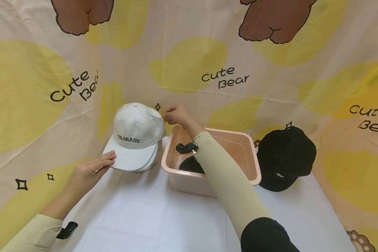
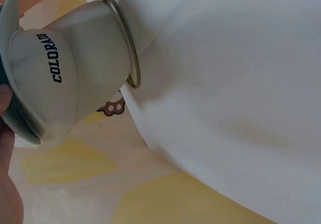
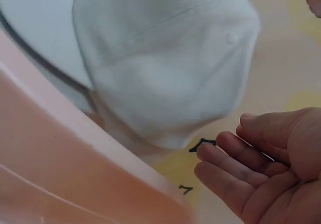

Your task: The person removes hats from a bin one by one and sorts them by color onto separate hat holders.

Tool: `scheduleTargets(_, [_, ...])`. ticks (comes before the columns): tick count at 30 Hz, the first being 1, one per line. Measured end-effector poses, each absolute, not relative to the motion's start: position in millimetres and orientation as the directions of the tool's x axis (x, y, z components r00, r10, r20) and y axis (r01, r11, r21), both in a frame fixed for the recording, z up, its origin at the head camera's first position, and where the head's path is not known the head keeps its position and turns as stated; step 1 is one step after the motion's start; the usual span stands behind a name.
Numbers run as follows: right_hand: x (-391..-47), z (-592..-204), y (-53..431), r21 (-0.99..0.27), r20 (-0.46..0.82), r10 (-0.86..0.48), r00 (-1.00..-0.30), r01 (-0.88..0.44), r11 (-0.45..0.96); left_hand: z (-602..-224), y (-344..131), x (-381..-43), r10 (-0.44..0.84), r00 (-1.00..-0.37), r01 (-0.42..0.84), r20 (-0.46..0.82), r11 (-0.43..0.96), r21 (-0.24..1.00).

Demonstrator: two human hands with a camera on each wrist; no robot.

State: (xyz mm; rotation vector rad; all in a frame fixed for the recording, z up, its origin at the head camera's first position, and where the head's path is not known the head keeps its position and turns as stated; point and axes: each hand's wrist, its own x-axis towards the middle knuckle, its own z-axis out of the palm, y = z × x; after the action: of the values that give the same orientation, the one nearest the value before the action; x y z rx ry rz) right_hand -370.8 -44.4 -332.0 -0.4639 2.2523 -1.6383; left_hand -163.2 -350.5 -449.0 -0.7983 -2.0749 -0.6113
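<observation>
A white cap (image 1: 135,129) with COLORADO lettering sits at the left of the table, its brim toward me. My left hand (image 1: 89,171) pinches the brim's left edge, with the thumb over it and fingers under it in the left wrist view. Further brim edges show beneath the top one. A pale body with a brownish ring (image 2: 131,48) at its end also shows in that view. My right hand (image 1: 177,115) is beside the crown's right rear, fingers loosely bent. In the right wrist view a gap separates its fingertips from the cap.
A pink plastic bin (image 1: 189,183) stands right of the white cap, under my right forearm; a dark thing (image 1: 192,164) lies inside. Right of the bin is a black cap (image 1: 285,154). A printed cloth (image 1: 189,66) hangs behind the white-covered table (image 1: 163,217).
</observation>
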Motion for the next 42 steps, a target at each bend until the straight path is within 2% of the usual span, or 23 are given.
scheduleTargets(7, [-355.3,-307.8,-20.0,-0.979,-0.041,-0.449,-0.892,-0.054,0.196,-450.1,-353.7,-163.6,0.326,-0.487,0.713,0.811,0.684,0.153])
scheduleTargets(17, [-326.1,-284.1,31.5,-0.969,0.077,-0.418,-0.905,-0.168,0.184,-448.3,-355.6,-165.0,0.342,-0.498,0.726,0.797,0.667,0.168])
scheduleTargets(30, [-282.4,-281.1,103.5,-0.929,0.195,-0.374,-0.907,-0.293,0.225,-429.6,-345.8,-162.0,0.349,-0.545,0.721,0.762,0.659,0.213])
scheduleTargets(37, [-252.8,-291.7,141.5,-0.889,0.25,-0.349,-0.903,-0.357,0.288,-411.8,-330.5,-157.7,0.33,-0.628,0.687,0.705,0.659,0.304])
scheduleTargets(42, [-236.1,-303.3,163.7,-0.854,0.296,-0.318,-0.901,-0.399,0.335,-403.2,-317.9,-158.4,0.311,-0.659,0.674,0.685,0.648,0.354])
